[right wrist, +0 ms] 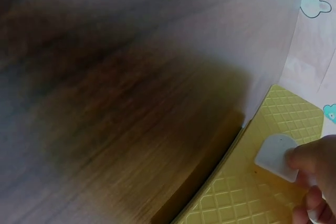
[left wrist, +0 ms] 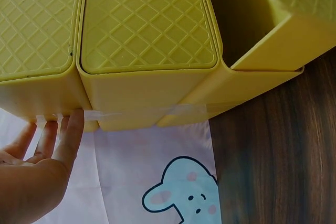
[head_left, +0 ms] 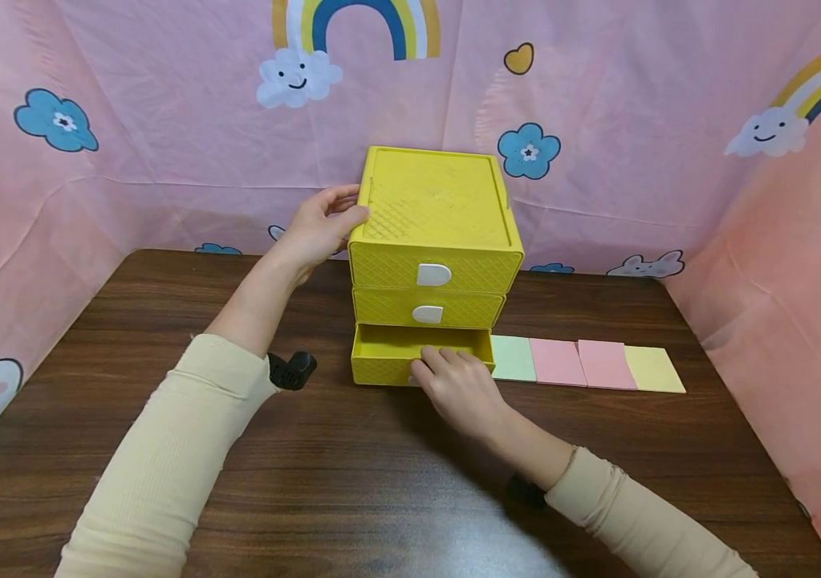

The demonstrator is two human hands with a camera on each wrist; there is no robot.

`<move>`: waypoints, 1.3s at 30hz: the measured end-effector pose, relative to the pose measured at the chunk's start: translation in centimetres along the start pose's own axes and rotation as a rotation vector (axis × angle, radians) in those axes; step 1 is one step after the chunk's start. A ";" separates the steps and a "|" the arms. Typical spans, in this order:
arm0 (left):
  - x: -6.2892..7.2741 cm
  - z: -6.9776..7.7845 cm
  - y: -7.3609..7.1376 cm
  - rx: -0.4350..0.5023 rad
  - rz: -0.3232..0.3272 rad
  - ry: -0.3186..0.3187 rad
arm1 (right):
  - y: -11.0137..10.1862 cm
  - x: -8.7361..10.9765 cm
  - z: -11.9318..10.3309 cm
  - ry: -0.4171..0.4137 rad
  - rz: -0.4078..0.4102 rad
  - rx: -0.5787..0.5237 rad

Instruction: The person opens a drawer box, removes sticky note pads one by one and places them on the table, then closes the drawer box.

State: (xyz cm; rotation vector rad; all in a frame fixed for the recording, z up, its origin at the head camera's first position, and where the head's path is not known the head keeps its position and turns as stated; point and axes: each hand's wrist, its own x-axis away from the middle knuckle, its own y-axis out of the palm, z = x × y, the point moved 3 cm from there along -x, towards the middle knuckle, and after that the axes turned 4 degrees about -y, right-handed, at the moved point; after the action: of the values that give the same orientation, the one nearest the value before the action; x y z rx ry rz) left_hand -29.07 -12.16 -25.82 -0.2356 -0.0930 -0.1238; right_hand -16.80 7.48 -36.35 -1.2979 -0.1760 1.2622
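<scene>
A yellow three-drawer organizer (head_left: 439,201) stands on the table, its bottom drawer (head_left: 381,370) pulled partway out and the inside visible part bare. At the organizer's left side, near the top, my left hand (head_left: 319,229) rests with its fingers against the wall; in the left wrist view the fingers (left wrist: 71,140) look fairly straight. My right hand (head_left: 461,393) is at the bottom drawer's front, fingers over its upper edge. Seen from the right wrist, the thumb presses the white drawer handle (right wrist: 275,156), pinching it with fingers that are partly hidden.
To the right of the organizer lies a row of paper pads: green (head_left: 514,358), two pink (head_left: 558,361) and yellow (head_left: 656,369). The dark wooden table (head_left: 352,482) meets a pink printed cloth (head_left: 201,120) behind and at the sides. Both upper drawers are closed.
</scene>
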 end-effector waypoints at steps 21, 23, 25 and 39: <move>0.0 -0.2 0.0 0.019 -0.004 0.006 | 2.5 -0.7 1.1 0.008 0.003 0.014; 0.0 -0.2 0.0 0.024 -0.004 0.007 | 2.6 -0.8 1.1 0.014 -0.003 0.027; 0.0 -0.2 0.0 0.021 -0.005 0.009 | 2.6 -0.9 1.2 0.015 -0.004 0.036; 0.0 -0.1 0.0 -0.001 -0.015 0.006 | 3.2 -1.2 1.7 0.026 -0.018 0.137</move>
State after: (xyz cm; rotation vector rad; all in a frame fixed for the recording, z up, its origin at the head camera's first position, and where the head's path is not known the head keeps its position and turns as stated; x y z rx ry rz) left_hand -29.03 -12.18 -25.92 -0.2359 -0.0883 -0.1392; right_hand -20.34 6.83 -37.63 -1.1918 -0.0804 1.2202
